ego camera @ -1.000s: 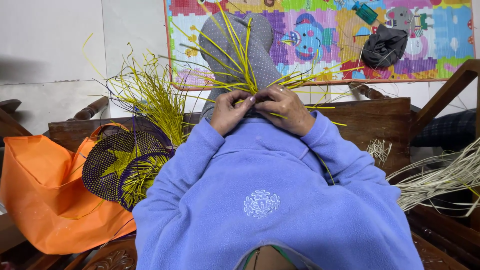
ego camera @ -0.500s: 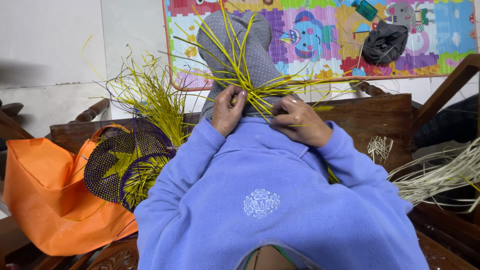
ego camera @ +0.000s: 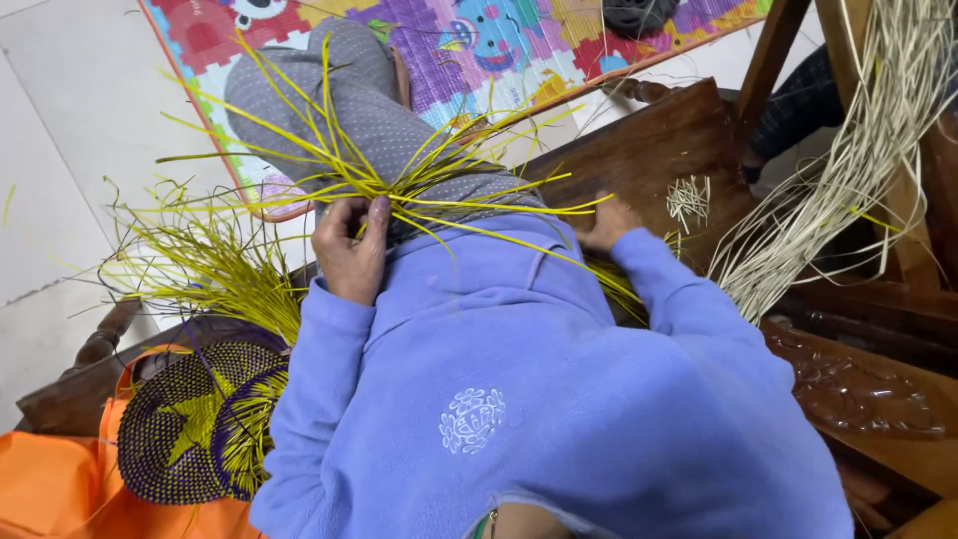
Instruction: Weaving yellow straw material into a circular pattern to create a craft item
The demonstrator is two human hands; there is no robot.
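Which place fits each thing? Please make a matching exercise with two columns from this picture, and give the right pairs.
Things:
1. left hand
2. right hand
3. woven dark disc with a yellow star
4. pale strip bundle

Places:
a. far right, hanging past the wooden frame
b. gripping the yellow strips where they cross
c. lower left, over the orange bag
d. flat on the dark wooden seat

Pairs: 1-b, 2-d, 3-c, 4-a
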